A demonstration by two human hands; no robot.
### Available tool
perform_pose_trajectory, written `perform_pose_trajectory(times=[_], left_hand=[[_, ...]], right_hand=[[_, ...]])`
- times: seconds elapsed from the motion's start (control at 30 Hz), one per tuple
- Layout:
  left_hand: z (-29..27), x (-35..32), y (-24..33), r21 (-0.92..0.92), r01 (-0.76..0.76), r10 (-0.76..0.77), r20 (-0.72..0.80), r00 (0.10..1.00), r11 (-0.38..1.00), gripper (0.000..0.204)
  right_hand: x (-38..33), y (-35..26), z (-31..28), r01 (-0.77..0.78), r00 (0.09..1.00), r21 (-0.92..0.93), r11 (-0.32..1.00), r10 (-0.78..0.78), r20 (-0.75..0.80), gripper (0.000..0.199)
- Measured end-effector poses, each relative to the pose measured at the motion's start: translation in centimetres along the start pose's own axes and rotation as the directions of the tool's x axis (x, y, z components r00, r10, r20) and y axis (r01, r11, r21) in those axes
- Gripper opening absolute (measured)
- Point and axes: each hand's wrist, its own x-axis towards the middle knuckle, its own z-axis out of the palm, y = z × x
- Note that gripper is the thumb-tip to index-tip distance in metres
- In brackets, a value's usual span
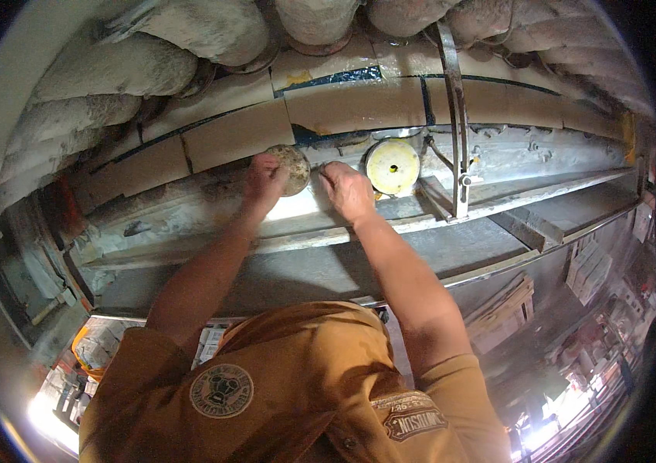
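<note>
My left hand (264,184) is closed at the left edge of a round, speckled brown disc (295,171), its fingers bent against the rim. To the right of that disc is my right hand (349,191), fingers curled together; whatever may be in them is hidden. Just beyond its knuckles sits a pale yellow, round disc (392,167) with a small dark hole in its middle. Both discs stand face-on toward me, in front of a long, whitish, dust-coated trough (312,202).
Large, dusty, rounded bags or ducts (212,35) hang overhead. Behind the discs runs a row of tan panels (359,106) with dark gaps. An upright metal bracket (457,131) stands right of the yellow disc. A ledge (281,243) crosses before me; wooden boards (501,312) lie lower right.
</note>
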Motion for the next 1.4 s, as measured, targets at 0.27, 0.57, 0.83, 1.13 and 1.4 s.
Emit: perform_pose_trajectory(times=[0.27,0.57,0.83,1.13,1.4], left_hand=[[-1.1,1.0,0.1,0.54,-0.035,0.121,-0.123,0.985,0.841,0.058],[-1.4,1.0,0.2,0.581,0.033,0.047,-0.123,0.991,0.813,0.077],[-1.1,1.2,-2.4,0.039,-0.075,0.077,-0.051,0.996,0.996,0.084],[-0.4,-0.5,0.5,-0.037,0.162,-0.163,-0.018,0.986,0.986,0.062],[-1.6,-1.6,1.4,-0.462,0.303,-0.253,0.169,0.953,0.834,0.047]], right_hand=[[1.8,2.4,1.5,0.083,0.996,-0.103,0.991,-0.085,-0.017,0.012],[1.9,3.0,3.5,0.109,0.993,-0.125,0.986,-0.113,-0.024,0.014],[1.1,1.4,0.1,-0.035,0.999,0.156,0.987,0.037,-0.012,0.018],[-0.6,-1.2,-5.2,-0.074,0.994,0.341,0.937,0.098,-0.053,0.014],[-2.8,-2.6,-7.4,-0.101,0.983,0.411,0.906,0.154,-0.1,0.012]])
